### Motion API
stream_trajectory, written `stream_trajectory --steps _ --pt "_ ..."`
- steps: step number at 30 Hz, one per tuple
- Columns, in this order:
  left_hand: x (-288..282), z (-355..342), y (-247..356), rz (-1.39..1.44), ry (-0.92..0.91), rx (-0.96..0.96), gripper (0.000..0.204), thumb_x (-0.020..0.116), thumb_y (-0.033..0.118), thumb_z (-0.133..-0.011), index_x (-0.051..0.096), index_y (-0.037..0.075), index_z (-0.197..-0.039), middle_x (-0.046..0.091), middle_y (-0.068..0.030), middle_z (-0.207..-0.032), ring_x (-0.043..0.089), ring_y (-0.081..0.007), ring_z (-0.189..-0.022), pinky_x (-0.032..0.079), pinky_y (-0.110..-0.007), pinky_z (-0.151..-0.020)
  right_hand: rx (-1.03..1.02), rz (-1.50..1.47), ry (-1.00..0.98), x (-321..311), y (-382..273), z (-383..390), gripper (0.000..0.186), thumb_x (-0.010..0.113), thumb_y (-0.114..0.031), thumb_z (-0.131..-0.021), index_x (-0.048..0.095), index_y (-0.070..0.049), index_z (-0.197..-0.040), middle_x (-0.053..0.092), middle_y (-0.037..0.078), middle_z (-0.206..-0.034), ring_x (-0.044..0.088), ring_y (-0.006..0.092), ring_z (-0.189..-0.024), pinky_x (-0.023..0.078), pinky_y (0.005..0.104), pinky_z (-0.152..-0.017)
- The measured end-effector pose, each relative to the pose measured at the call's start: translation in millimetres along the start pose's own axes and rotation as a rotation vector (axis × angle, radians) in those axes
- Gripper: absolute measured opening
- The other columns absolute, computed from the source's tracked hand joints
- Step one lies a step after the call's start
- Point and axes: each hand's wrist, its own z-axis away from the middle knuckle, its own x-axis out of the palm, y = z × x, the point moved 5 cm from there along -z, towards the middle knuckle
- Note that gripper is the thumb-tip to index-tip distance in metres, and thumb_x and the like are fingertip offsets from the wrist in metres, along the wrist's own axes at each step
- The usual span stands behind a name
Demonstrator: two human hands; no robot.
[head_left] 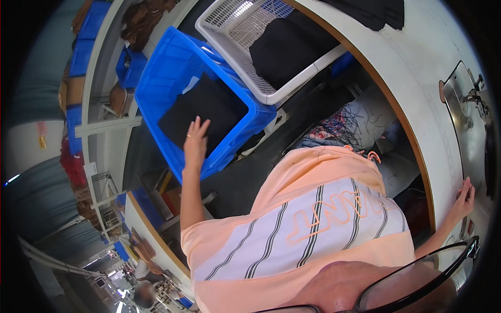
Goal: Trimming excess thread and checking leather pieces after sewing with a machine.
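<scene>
My left hand [195, 135], fingers spread and holding nothing, is over a folded black fabric pile [209, 104] inside a blue plastic bin [156, 52]; whether the fingertips touch the cloth I cannot tell. A small white tag lies on that pile. At the far right my right hand [463, 198] rests on the white tabletop [438, 151] beside the steel plate of a sewing machine [467, 120], its fingers loosely bent and apart.
A white plastic basket [232, 47] with black fabric [289, 49] adjoins the bin. More black cloth [373, 10] lies on the table. Coloured thread scraps [334, 125] are below. Shelves with blue bins [78, 52] line the left. Another person [146, 281] appears at lower left.
</scene>
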Motion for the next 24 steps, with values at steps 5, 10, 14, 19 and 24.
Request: stream_trajectory --steps 5,10,14,19,24 --pt "-10.6 -46.7 6.2 0.384 -0.551 0.005 0.044 0.066 0.022 -0.086 0.057 0.002 -0.125 0.058 -0.021 -0.124 0.049 -0.0273 -0.125 0.039 -0.036 -0.101 -0.038 0.004 0.037 -15.9 8.8 6.1 0.025 0.061 -0.026 -0.092 0.063 -0.002 -0.084 0.057 -0.004 -0.077 0.038 0.0024 -0.062 0.032 0.0176 -0.056" --pt "-98.9 -161.5 158.5 0.71 -0.043 0.185 0.021 0.069 0.014 -0.082 0.068 0.001 -0.099 0.064 -0.0065 -0.068 0.058 -0.0101 -0.063 0.044 -0.024 -0.06 -0.005 -0.08 0.086 -2.9 1.4 11.5 0.023 0.062 -0.022 -0.092 0.058 -0.003 -0.078 0.045 -0.006 -0.065 0.034 0.0027 -0.058 0.026 0.0185 -0.052" --pt "-108.6 -247.3 271.7 0.487 0.441 0.702 0.013 0.07 0.016 -0.079 0.067 0.005 -0.084 0.062 -0.0093 -0.08 0.058 -0.0245 -0.077 0.046 -0.034 -0.071 -0.008 -0.033 0.103 -3.6 -13.6 18.9 0.024 0.062 -0.02 -0.091 0.056 -0.004 -0.075 0.042 -0.006 -0.063 0.034 0.0025 -0.057 0.025 0.0193 -0.051" --pt "-78.7 -342.2 318.5 0.484 0.248 0.889 0.02 0.065 0.02 -0.084 0.069 0.003 -0.095 0.064 -0.0091 -0.107 0.061 -0.0248 -0.097 0.048 -0.033 -0.083 -0.07 0.061 0.124 -0.1 -30.5 24.8 0.025 0.064 -0.018 -0.089 0.052 -0.004 -0.072 0.039 -0.005 -0.06 0.034 0.003 -0.056 0.025 0.0205 -0.051" --pt "-94.7 -328.6 348.2 0.179 0.25 1.009 0.036 0.073 0.029 -0.076 0.068 0.008 -0.104 0.063 -0.0059 -0.111 0.061 -0.0255 -0.1 0.048 -0.036 -0.086 -0.001 0.092 0.127 -2.5 -38.8 25.3 0.026 0.065 -0.018 -0.088 0.05 -0.003 -0.072 0.04 -0.004 -0.06 0.034 0.004 -0.056 0.026 0.021 -0.051"
